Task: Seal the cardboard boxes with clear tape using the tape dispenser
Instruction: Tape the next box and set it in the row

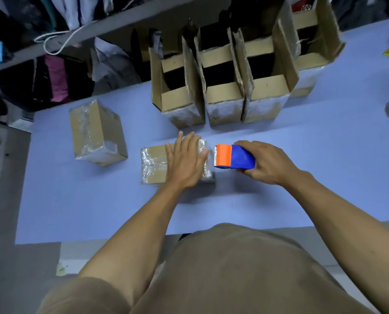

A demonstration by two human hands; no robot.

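We press our left hand (pixel 185 160) flat, fingers straight, on the taped box (pixel 157 165) lying mid-tabletop (pixel 302 166). Our right hand (pixel 266 164) has its grip curled round the blue and orange dispenser (pixel 234 157), held just beside the box's right end. A second sealed box (pixel 97 132) lies to the left, and four open boxes (pixel 225 87) stand in a row behind.

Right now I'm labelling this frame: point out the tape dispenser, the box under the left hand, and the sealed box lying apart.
tape dispenser (pixel 234 158): head view, blue body.
box under the left hand (pixel 153 166): head view, bare top.
sealed box (pixel 97 132): head view, taped top.
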